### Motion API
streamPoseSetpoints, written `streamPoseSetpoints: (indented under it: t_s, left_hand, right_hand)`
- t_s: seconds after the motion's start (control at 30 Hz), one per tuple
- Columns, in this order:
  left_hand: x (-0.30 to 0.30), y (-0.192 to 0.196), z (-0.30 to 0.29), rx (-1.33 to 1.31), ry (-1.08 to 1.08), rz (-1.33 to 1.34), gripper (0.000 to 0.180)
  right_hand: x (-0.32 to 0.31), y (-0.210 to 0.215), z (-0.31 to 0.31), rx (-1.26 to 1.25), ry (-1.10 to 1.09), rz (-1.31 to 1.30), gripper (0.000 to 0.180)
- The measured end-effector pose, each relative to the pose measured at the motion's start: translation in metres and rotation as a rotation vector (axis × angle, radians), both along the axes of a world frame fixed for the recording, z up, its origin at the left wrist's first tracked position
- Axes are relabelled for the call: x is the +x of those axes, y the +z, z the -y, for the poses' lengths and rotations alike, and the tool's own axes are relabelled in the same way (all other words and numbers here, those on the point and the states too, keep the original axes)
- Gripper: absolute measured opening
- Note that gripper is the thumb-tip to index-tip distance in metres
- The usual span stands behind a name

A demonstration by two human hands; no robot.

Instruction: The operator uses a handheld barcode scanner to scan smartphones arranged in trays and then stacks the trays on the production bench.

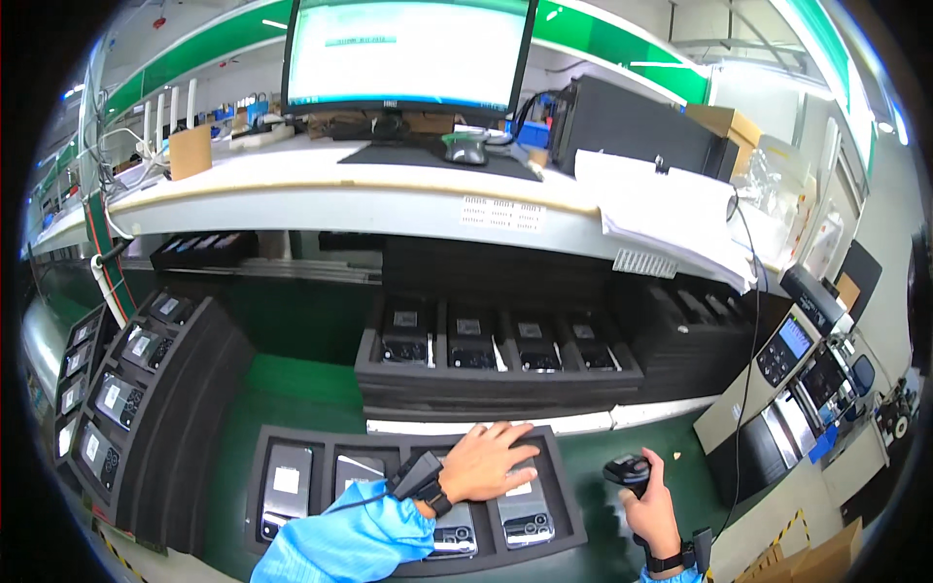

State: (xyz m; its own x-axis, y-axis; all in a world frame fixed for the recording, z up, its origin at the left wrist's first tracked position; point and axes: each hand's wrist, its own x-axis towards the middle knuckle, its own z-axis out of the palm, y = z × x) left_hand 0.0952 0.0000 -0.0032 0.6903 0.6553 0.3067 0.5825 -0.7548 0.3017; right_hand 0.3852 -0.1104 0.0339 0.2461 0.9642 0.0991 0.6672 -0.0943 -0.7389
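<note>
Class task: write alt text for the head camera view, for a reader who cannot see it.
A person's left hand rests flat on a black foam tray of phones on a green bench, while the right hand grips a black handheld scanner. More trays and a monitor sit behind.

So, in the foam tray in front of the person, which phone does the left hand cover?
The left hand rests over the rightmost phone in the near foam tray, hiding its upper part. The two leftmost phones there lie fully uncovered.

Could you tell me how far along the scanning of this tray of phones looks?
Done: cannot tell, nothing marks scanned phones. In hand: the right hand grips a black handheld scanner; the left hand rests on the near foam tray. Left: a filled tray behind and stacks at left.
</note>
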Motion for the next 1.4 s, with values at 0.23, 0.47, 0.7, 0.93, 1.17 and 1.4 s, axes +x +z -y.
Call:
streamPoseSetpoints:
  t_s: [0.23,0.47,0.7,0.93,1.17,1.4]
  left_hand:
    - [0.004,0.004,0.002,-0.028,0.042,-0.039,0.049]
    - [0.012,0.002,0.0,-0.06,0.066,0.003,0.047]
    - [0.008,0.004,-0.006,-0.243,0.028,0.395,0.042]
    - [0.009,0.008,-0.002,-0.275,0.06,0.392,0.038]
    - [0.01,0.004,-0.005,-0.241,0.053,0.381,0.035]
    - [0.013,-0.001,-0.005,-0.206,0.055,0.443,0.031]
  right_hand:
    - [0.046,-0.043,-0.012,0.114,-0.155,0.09,0.068]
    - [0.036,-0.038,-0.015,0.143,-0.177,0.226,0.062]
    - [0.024,-0.014,-0.009,-0.012,-0.168,0.226,0.062]
    - [0.019,-0.015,-0.027,0.016,-0.147,0.24,0.061]
    - [0.013,-0.011,-0.027,0.047,-0.133,0.293,0.06]
    - [0.009,-0.009,-0.026,0.059,-0.15,0.371,0.058]
